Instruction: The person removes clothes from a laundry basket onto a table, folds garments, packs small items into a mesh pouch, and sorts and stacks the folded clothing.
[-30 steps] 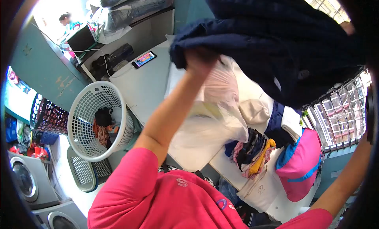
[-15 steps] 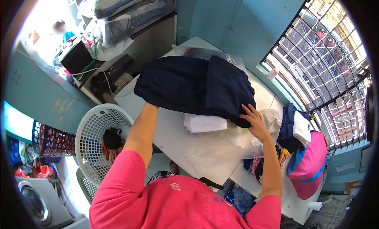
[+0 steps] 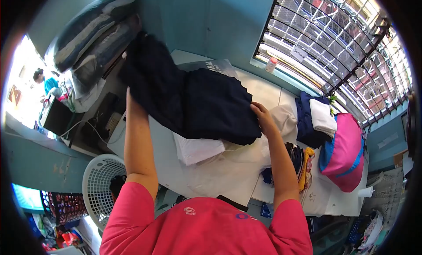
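Observation:
A dark navy folded garment [image 3: 220,105] spans the space between my hands over the white table. My left hand [image 3: 130,96] is under its raised left part, with the fingers hidden by the cloth. At the garment's right edge, my right hand [image 3: 263,118] grips with the fingers curled against the fabric. Below the garment lies a stack of white plastic bags [image 3: 198,150]. Behind it a clear printed plastic bag [image 3: 215,67] shows in part. A beige cloth [image 3: 283,118] rests just right of my right hand.
A white laundry basket [image 3: 94,178] stands at the left. Folded navy and white clothes [image 3: 321,115], a pink and blue bundle [image 3: 345,151] and a small pile of clothes [image 3: 304,167] are at the right. Plastic-wrapped bedding [image 3: 94,33] is stacked upper left. A bottle [image 3: 271,64] stands by the window.
The garment's left part has been lifted up and to the left by my left hand, now blurred. My right hand stays at the right edge. The view has turned to the right.

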A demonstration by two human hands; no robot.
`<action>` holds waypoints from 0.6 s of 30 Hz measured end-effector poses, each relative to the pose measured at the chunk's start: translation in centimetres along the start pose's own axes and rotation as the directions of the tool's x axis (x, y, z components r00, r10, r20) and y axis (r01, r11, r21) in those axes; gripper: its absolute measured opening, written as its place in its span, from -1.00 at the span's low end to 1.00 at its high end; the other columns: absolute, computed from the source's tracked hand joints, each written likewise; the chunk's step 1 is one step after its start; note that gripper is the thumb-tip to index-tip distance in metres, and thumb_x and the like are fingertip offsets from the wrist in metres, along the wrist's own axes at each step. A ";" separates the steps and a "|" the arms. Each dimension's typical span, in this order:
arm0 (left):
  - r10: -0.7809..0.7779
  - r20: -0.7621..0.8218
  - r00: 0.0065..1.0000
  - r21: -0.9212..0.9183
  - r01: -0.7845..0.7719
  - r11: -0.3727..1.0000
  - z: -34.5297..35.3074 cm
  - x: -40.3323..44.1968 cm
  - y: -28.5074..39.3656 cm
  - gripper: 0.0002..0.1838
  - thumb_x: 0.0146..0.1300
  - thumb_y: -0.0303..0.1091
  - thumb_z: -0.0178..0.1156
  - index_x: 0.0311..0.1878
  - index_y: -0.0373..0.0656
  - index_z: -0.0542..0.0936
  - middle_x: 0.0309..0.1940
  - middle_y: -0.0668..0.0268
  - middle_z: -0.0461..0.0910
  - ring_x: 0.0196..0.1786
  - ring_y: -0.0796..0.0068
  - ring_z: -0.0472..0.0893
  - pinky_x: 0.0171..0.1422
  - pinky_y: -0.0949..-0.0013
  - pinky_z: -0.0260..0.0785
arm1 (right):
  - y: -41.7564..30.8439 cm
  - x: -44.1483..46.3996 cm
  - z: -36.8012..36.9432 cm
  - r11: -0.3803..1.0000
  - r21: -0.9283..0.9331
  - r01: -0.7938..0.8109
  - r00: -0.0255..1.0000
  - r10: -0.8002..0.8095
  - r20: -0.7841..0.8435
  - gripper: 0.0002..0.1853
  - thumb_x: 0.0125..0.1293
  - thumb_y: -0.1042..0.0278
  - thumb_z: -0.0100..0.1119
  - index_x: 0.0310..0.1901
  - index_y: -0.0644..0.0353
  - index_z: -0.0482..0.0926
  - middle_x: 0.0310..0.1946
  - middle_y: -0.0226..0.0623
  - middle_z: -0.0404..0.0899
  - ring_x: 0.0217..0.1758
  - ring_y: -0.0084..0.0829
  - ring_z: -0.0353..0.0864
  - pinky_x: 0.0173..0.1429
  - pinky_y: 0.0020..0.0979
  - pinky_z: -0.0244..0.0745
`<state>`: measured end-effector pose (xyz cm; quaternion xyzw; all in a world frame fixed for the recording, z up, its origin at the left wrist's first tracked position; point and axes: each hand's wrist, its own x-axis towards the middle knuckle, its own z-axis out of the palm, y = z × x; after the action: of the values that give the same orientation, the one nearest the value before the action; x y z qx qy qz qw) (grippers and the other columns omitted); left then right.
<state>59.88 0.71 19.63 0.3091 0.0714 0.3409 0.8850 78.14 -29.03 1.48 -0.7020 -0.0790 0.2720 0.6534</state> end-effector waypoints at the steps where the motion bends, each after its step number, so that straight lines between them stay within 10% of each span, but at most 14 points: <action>1: -0.040 0.027 0.999 0.102 0.037 0.994 2.1 0.4 -1.4 -0.38 0.25 0.17 -0.17 0.15 -0.14 0.35 0.13 0.22 0.37 0.19 0.20 0.33 0.33 0.18 0.09 | 0.1 0.4 0.4 0.998 -0.031 0.061 0.998 -0.061 0.007 -0.40 0.21 -0.02 0.06 0.17 0.19 0.28 -0.05 -0.23 0.45 -0.05 -0.36 0.45 0.02 -0.43 0.34; 4: -0.061 0.202 0.977 0.690 -0.098 0.717 4.5 3.9 -11.5 -0.30 0.24 0.22 -0.18 0.15 -0.26 0.33 0.17 0.15 0.31 0.24 0.18 0.28 0.33 0.29 0.07 | 0.1 1.5 0.6 0.989 -0.039 0.146 0.989 -0.147 -0.022 -0.31 0.20 -0.16 0.00 0.16 0.29 0.29 -0.01 -0.15 0.45 0.04 -0.34 0.44 0.12 -0.45 0.31; 5: -0.034 0.401 0.915 0.805 -0.334 0.491 4.0 3.5 -16.1 -0.28 0.24 0.23 -0.18 0.22 -0.21 0.27 0.25 0.10 0.20 0.30 0.12 0.18 0.36 0.11 -0.03 | 0.0 2.1 0.4 0.978 0.206 0.031 1.000 -0.029 -0.010 -0.28 0.21 -0.24 -0.09 0.17 0.25 0.29 -0.02 -0.20 0.46 0.02 -0.38 0.45 0.13 -0.44 0.32; 6: -0.276 0.342 0.898 0.912 -0.387 -0.131 4.7 2.3 -18.8 -0.41 0.28 0.15 -0.24 0.22 -0.03 0.30 0.27 0.10 0.18 0.34 0.18 0.12 0.36 0.02 -0.10 | 0.2 2.3 0.4 0.896 0.437 -0.083 0.997 0.078 0.031 -0.26 0.22 -0.32 -0.18 0.18 0.21 0.29 -0.02 -0.25 0.47 0.01 -0.42 0.46 0.14 -0.44 0.33; 7: -0.383 0.344 0.857 0.817 -0.475 -0.327 3.0 1.0 -21.8 -0.43 0.25 0.16 -0.22 0.26 0.12 0.27 0.31 0.04 0.07 0.38 0.06 0.01 0.31 -0.24 -0.19 | -1.2 0.7 1.0 0.800 0.587 -0.124 0.990 0.060 0.126 -0.16 0.16 -0.45 -0.31 0.17 0.20 0.31 0.01 -0.26 0.46 0.02 -0.40 0.47 0.15 -0.40 0.34; 10: -0.390 0.291 0.874 0.867 -0.413 -0.279 -1.4 0.2 -25.7 -0.41 0.21 0.14 -0.12 0.14 -0.10 0.40 0.27 -0.02 0.13 0.32 0.02 0.12 0.28 -0.24 -0.12 | -1.3 0.7 0.7 0.885 0.444 -0.141 0.990 0.126 0.065 -0.20 0.14 -0.43 -0.20 0.13 0.17 0.36 0.04 -0.15 0.44 -0.01 -0.30 0.49 0.11 -0.32 0.37; 13: -0.033 0.606 0.795 0.785 -0.590 0.191 -0.9 0.7 -21.5 -0.55 0.18 -0.10 0.07 0.03 -0.22 0.45 0.12 -0.05 0.34 0.19 0.03 0.32 0.26 0.13 0.12 | -1.3 -0.2 0.6 0.876 0.428 -0.220 0.974 0.171 0.151 -0.28 0.10 -0.34 -0.03 0.06 0.16 0.42 -0.03 -0.19 0.50 -0.03 -0.29 0.51 0.10 -0.31 0.38; 18: 0.222 0.518 0.826 0.855 -0.487 -0.178 -3.9 1.7 -13.2 -0.50 0.18 -0.11 0.09 0.10 -0.24 0.36 0.11 0.01 0.36 0.16 0.07 0.35 0.22 0.17 0.18 | -1.5 1.4 -0.3 0.851 0.461 -0.250 0.956 0.140 0.259 -0.32 0.03 -0.22 0.17 0.04 0.17 0.43 -0.02 -0.21 0.50 -0.01 -0.28 0.50 0.17 -0.32 0.33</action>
<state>67.23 -3.81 8.80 0.8802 0.1204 0.3840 0.2515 79.83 -28.48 2.52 -0.4845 -0.0059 0.4228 0.7658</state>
